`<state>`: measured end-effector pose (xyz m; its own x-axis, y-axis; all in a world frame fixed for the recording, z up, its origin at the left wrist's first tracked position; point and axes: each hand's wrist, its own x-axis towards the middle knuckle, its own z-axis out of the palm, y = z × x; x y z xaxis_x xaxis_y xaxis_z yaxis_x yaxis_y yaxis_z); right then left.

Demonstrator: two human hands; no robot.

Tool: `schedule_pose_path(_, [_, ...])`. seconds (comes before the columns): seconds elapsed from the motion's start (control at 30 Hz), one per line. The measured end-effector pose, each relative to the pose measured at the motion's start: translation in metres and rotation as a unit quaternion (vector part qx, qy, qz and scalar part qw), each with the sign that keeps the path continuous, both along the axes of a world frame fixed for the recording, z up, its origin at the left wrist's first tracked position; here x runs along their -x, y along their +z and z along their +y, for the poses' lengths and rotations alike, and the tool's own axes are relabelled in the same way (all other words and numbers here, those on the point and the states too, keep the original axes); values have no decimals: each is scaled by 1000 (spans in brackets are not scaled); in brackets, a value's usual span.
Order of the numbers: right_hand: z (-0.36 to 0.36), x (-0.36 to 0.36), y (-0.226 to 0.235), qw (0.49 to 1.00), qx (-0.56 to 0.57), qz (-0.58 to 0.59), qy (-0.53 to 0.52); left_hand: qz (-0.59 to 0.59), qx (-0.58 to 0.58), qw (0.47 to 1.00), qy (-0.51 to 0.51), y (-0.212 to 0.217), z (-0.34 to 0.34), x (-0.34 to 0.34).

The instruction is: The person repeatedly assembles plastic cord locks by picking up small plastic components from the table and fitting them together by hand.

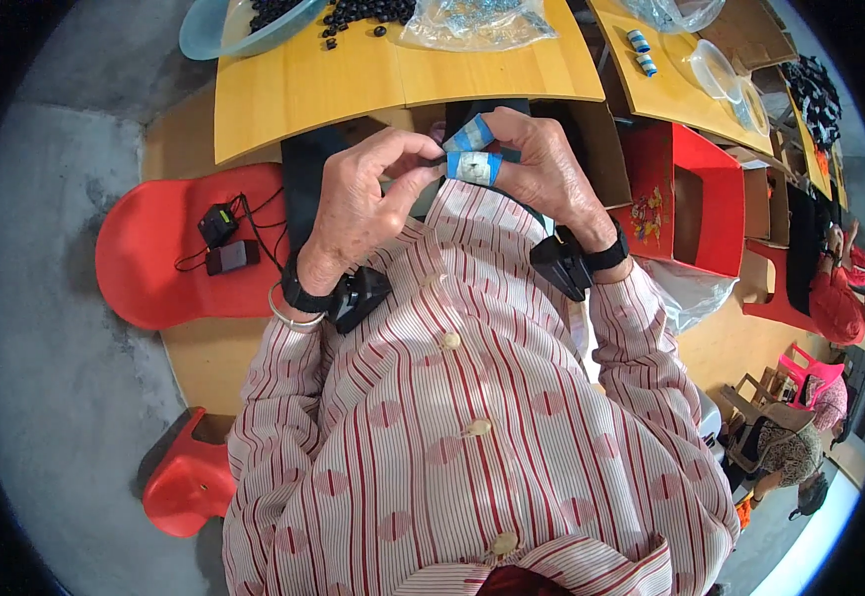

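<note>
The left hand [365, 199] pinches one small black piece [433, 162] between thumb and finger, above the lap, just beyond the near edge of the surface [502, 72]. The right hand [559, 177] meets it there, two digits bearing two blue-and-white wraps [474, 168]; whether it grips too, I cannot tell. Far left sits one basin [197, 32], beside many loose black pieces [361, 12] and one clear bag [477, 22]. Two blue-and-white rolls [646, 64] lie far right; two dark devices [233, 257] rest on a red seat [144, 253], left.

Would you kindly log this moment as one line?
left hand: pinching small dark piece; right hand: close by, wearing blue-white wraps; table: black pieces, clear bag
</note>
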<state>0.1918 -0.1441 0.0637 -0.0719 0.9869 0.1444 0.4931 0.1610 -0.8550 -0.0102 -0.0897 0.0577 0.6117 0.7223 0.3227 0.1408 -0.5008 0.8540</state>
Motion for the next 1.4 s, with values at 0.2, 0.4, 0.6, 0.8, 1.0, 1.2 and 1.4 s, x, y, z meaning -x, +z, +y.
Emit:
schedule_pose_path(0.2, [-1, -2, -5, 973, 100, 208, 26, -66, 107, 992, -9, -2, 0, 2])
schedule_pose_path(0.4, [-7, 1, -7, 932, 177, 304, 87, -102, 92, 990, -12, 3, -2, 2])
schedule_pose_path(0.6, [-5, 7, -8, 901, 204, 359, 132, -62, -66, 996, -11, 11, -2, -2])
schedule_pose_path(0.8, [-5, 12, -4, 892, 230, 368, 124, -58, -49, 997, -5, 14, -3, -2])
schedule_pose_path(1.0, [-9, 17, -13, 865, 237, 432, 94, -63, -73, 995, 0, 8, -1, -3])
schedule_pose_path(1.2, [-14, 28, -7, 866, 209, 452, 53, -66, -148, 987, 7, 8, 1, -6])
schedule_pose_path(1.4, [-17, 30, -10, 927, 126, 351, 39, -85, -188, 979, 4, 8, 1, -5])
